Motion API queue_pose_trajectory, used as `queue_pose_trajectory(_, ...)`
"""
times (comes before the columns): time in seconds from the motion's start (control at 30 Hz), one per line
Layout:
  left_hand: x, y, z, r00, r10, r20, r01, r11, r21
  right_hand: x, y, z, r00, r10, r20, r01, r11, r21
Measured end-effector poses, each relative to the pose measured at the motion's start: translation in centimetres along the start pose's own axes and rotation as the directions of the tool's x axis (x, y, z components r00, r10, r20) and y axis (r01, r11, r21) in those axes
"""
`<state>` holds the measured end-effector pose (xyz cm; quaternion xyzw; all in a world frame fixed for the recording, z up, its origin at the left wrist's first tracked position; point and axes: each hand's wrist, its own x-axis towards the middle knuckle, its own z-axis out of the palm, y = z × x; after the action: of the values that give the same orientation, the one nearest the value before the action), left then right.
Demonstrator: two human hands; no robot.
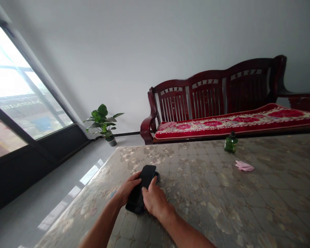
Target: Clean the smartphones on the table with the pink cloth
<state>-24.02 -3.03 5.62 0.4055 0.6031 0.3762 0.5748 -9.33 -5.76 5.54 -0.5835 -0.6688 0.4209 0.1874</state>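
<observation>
A black smartphone (147,175) with a dark screen lies between my hands, low over the patterned tablecloth (191,196). My left hand (128,189) grips its left edge, thumb resting on the front. On the right side, my right hand (156,200) holds it with the fingers curled and the thumb pointing up along the edge. Another dark object (157,175) peeks out beneath the phone at the upper right; most of it is hidden, and I cannot tell what it is.
Thin loops like rubber bands (105,191) lie left of my hands. Farther right stand a green glass bottle (230,143) and a crumpled pink cloth (244,166). Behind the table are a wooden bench (209,98) with a red floral cover and a potted plant (103,120).
</observation>
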Motion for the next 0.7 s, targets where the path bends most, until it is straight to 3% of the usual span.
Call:
queue_pose_trajectory(0.13, -0.1, -0.2, -0.2, 1.0, 0.007, 0.026, -0.007, 1.0, -0.013, 0.4, 1.2, 0.7, 0.999, -0.007, -0.036, 0.01, 0.997, 0.074)
queue_pose_trajectory(0.3, -0.1, -0.5, -1.1, 0.999, 0.016, 0.052, -0.015, 1.0, -0.006, 1.9, 4.1, 1.4, 0.953, 0.025, -0.301, 0.097, 0.918, 0.384)
queue_pose_trajectory(0.4, 0.1, -0.7, -1.6, 0.988, 0.103, 0.113, -0.098, 0.994, -0.055, 3.3, 5.2, 1.7, 0.921, 0.071, -0.383, 0.147, 0.846, 0.512)
queue_pose_trajectory(0.53, 0.6, -0.8, -1.7, 0.963, 0.225, 0.148, -0.209, 0.971, -0.117, 5.1, 5.0, 2.3, 0.924, 0.072, -0.376, 0.17, 0.802, 0.572)
queue_pose_trajectory(0.7, 0.7, -0.9, -1.0, 0.964, 0.176, 0.2, -0.154, 0.981, -0.119, 6.5, 2.9, 3.3, 0.883, 0.118, -0.455, 0.187, 0.8, 0.57)
